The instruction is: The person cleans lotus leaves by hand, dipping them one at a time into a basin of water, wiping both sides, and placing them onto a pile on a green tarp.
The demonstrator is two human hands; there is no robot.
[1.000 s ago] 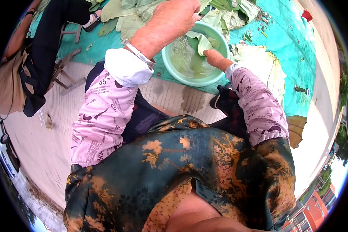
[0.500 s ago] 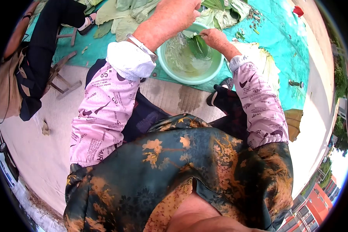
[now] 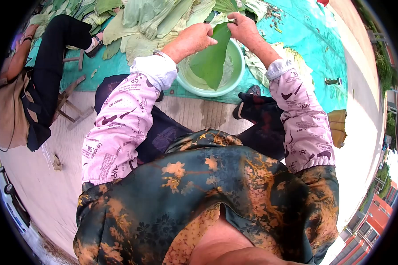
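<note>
Green leaf (image 3: 213, 55): held up in the air just above the basin, broad end at the top between the two hands, pointed tip hanging down over the water; it looks wet.
Left hand (image 3: 194, 39): fingers curled shut on the leaf's upper left edge; thumb side is hidden.
Right hand (image 3: 243, 27): fingers pinched shut on the top of the leaf, at its upper right corner near the stalk end.
Basin (image 3: 203, 92): pale green plastic, round, on the teal mat (image 3: 314, 48) in front of the person's knees; shallow water in it.
How the leaf handles: probably very light, thin and floppy; slippery when wet; likely to tear along the veins if pulled hard; it droops from wherever it is not supported.
Where to hold: best at the thick stalk end and along the firm edge, with both hands spread apart as here; a light pinch should do.
Nearby: a pile of leaves (image 3: 150, 17) on the mat beyond the basin; another person (image 3: 53, 57) sits to the left.
</note>
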